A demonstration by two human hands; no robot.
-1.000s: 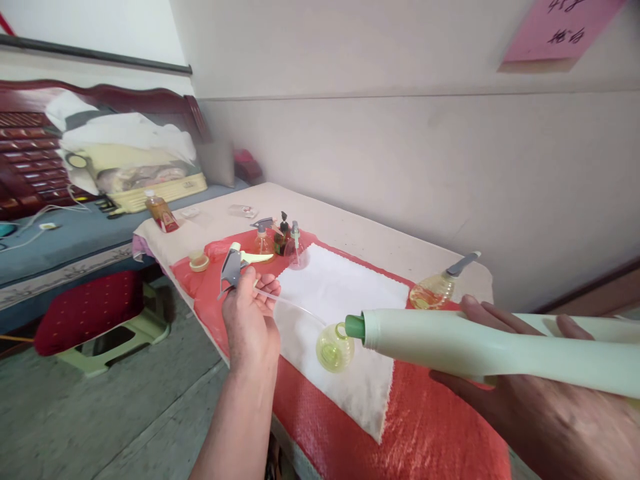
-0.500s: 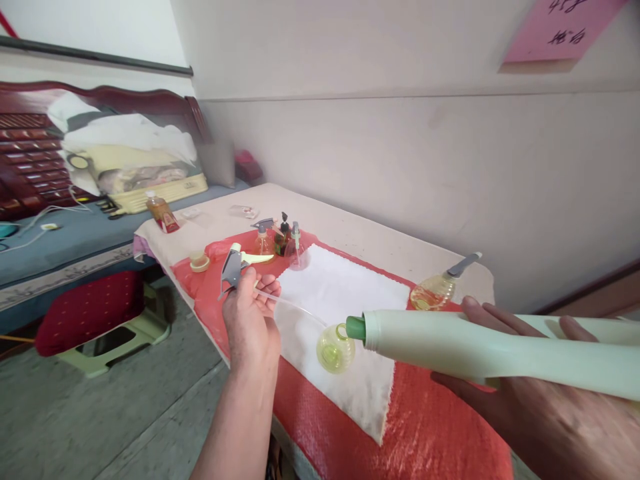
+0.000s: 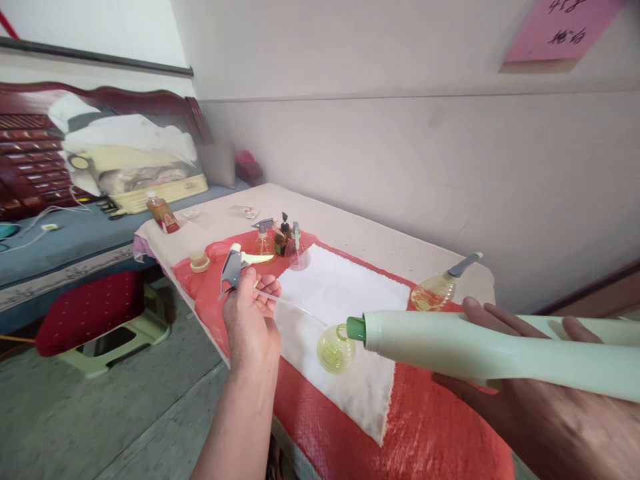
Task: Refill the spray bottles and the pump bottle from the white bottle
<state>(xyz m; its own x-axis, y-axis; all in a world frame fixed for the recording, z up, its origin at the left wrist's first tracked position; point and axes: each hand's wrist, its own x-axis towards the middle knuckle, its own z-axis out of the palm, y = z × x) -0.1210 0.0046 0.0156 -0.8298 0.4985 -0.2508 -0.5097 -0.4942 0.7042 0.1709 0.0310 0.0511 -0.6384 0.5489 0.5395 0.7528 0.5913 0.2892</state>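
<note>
A red mat (image 3: pixel 430 427) and white cloth (image 3: pixel 340 300) cover the table (image 3: pixel 350 233) against the wall. The left hand (image 3: pixel 250 327) grasps a spray head (image 3: pixel 235 265). The right hand (image 3: pixel 540 413) clasps a pale-green bottle (image 3: pixel 490 350), its spout at the small round bottle (image 3: pixel 335 348) on the cloth's near part.

Very little differs from a second ago. The big pale-green bottle (image 3: pixel 480 350) in the right hand (image 3: pixel 540 413) has tipped slightly: its green spout (image 3: pixel 356 329) sits a touch closer over the mouth of the small round yellow bottle (image 3: pixel 336 348) on the white cloth (image 3: pixel 345 300), while its far end has sunk a little. The thumb has slid marginally along with it.
</note>
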